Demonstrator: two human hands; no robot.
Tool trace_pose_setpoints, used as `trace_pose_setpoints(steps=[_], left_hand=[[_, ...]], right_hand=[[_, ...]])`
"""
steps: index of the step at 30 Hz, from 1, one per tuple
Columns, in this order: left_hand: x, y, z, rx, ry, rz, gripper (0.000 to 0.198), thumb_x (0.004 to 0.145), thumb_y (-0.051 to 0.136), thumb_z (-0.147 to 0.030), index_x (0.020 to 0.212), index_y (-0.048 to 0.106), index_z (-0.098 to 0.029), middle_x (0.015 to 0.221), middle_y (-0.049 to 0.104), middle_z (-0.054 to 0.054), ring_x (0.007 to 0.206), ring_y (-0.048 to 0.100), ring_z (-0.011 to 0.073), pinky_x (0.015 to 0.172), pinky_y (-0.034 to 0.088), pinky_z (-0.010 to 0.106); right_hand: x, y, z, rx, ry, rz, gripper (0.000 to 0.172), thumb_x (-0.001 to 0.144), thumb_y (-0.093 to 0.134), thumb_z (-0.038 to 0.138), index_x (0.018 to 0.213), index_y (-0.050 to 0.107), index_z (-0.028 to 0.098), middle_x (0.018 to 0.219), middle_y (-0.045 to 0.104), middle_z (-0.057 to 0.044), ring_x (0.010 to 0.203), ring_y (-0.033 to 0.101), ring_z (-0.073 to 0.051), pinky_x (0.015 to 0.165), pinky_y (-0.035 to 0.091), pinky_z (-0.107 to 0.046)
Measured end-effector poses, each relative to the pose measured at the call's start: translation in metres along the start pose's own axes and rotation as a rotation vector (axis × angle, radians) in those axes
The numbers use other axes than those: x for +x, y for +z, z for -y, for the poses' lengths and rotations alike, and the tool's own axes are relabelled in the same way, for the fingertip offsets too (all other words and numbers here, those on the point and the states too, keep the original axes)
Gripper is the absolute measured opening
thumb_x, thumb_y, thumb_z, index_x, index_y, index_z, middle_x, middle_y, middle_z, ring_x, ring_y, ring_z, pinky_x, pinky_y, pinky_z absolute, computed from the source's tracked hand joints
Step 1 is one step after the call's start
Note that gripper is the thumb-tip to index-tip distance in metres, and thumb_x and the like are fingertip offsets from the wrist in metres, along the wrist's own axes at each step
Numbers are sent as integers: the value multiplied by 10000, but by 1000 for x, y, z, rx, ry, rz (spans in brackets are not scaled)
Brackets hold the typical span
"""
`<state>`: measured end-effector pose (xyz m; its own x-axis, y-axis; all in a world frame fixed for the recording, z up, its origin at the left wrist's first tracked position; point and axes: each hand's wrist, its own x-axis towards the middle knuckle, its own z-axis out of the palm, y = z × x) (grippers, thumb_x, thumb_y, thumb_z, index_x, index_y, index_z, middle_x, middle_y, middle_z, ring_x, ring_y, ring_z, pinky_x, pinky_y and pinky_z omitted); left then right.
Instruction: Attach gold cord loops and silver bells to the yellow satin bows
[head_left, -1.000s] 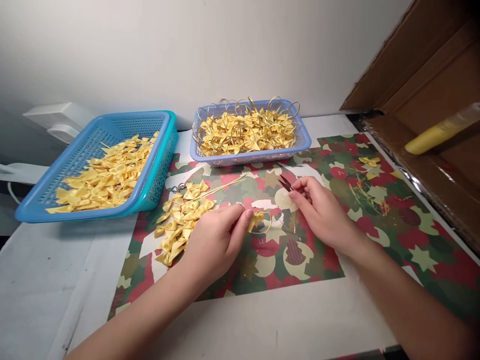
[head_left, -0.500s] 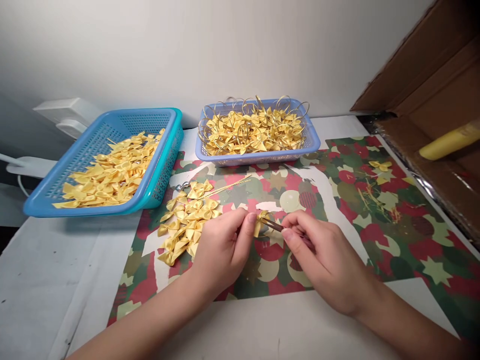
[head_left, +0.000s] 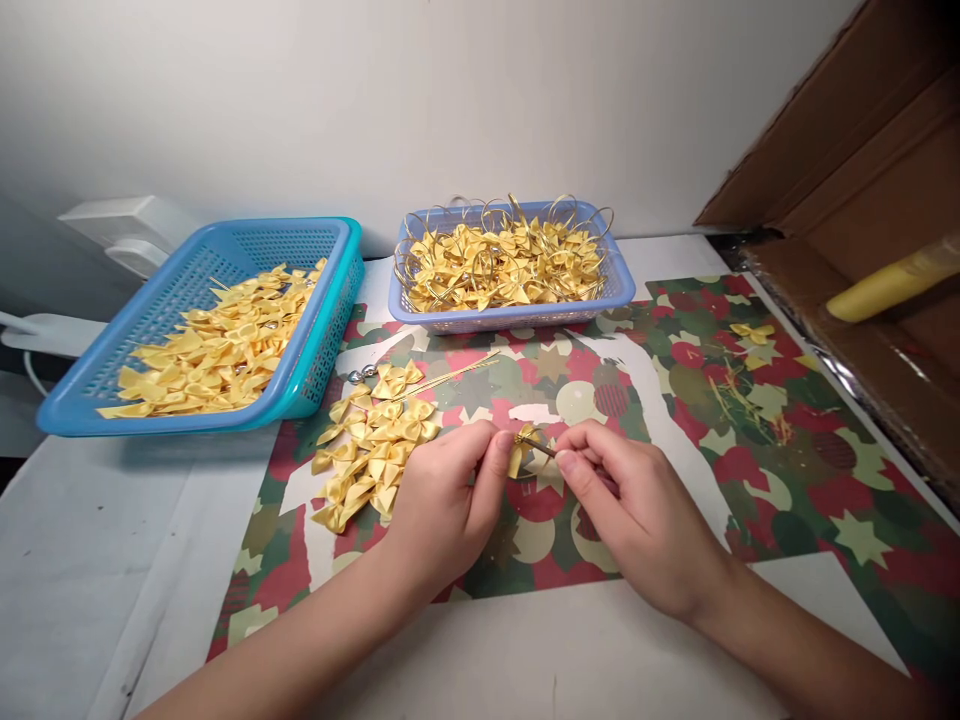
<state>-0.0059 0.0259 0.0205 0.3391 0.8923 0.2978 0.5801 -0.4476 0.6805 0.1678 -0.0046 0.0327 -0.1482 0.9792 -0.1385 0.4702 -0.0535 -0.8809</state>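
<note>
My left hand (head_left: pixel 454 490) pinches a small yellow bow (head_left: pixel 519 452), mostly hidden by the thumb and fingers. The fingers of my right hand (head_left: pixel 637 500) are closed round a thin dark tool (head_left: pixel 541 447), whose tip touches the bow at its middle. Left of my left hand lies a loose pile of yellow bows (head_left: pixel 375 450) on the patterned paper. Thin gold strips (head_left: pixel 454 376) and small silvery pieces (head_left: pixel 362 374) rest at the back of the pile.
A blue basket (head_left: pixel 82 400) of yellow bows stands at the left. Behind my hands is a purple-blue basket (head_left: pixel 517 318) with bows and gold wire rings. Yellow scraps (head_left: pixel 750 405) lie on the right, near an open cardboard box (head_left: pixel 832 200) with a yellow roll (head_left: pixel 885 285).
The tool in my right hand has turned slightly at the bow, and my right hand has come a little closer to my left. The whole view has shifted slightly.
</note>
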Motion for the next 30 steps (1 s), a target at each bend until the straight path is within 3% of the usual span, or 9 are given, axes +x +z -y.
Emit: trace_pose_setpoints(steps=[12, 18, 20, 23, 27, 30], left_hand=[[0, -1, 1, 11, -13, -10, 344, 940, 412, -168, 602, 356, -207, 506, 364, -53, 448, 340, 92, 474, 272, 239], [1, -3, 2, -116, -144, 42, 388, 964, 378, -243, 578, 356, -207, 506, 387, -40, 459, 355, 100, 479, 287, 248], [2, -3, 4, -232, -226, 103, 419, 984, 354, -302, 576, 362, -207, 503, 407, -38, 465, 380, 104, 477, 308, 243], [2, -2, 7, -391, -292, 180, 435, 998, 330, -362, 597, 391, -205, 524, 446, -36, 495, 431, 109, 490, 344, 234], [1, -2, 8, -477, -212, 179, 428, 999, 344, -343, 598, 389, -200, 569, 437, -39, 523, 412, 101, 507, 341, 227], [2, -3, 8, -470, -125, 169, 399, 993, 374, -306, 611, 405, -195, 585, 433, -42, 536, 400, 97, 524, 336, 225]], right_hand=[[0, 2, 1, -25, -24, -50, 252, 973, 402, 345, 768, 476, 217, 526, 419, 63, 447, 375, -102, 437, 295, -239], [10, -8, -10, -46, -71, -220, 230, 993, 366, 365, 917, 521, 213, 527, 416, 65, 437, 407, -117, 428, 296, -247], [19, -11, -22, -175, -98, -315, 198, 981, 406, 356, 939, 533, 210, 598, 506, 32, 504, 480, -141, 477, 352, -262], [34, -12, -42, -442, -203, -356, 132, 929, 527, 323, 900, 572, 203, 850, 642, -70, 825, 579, -250, 697, 452, -357], [44, -8, -55, -636, -246, -335, 91, 867, 625, 265, 923, 641, 195, 1024, 622, -121, 979, 526, -318, 836, 451, -463], [38, -8, -47, -516, -356, -405, 175, 837, 648, 232, 1010, 635, 210, 1075, 604, -117, 1025, 528, -313, 884, 448, -482]])
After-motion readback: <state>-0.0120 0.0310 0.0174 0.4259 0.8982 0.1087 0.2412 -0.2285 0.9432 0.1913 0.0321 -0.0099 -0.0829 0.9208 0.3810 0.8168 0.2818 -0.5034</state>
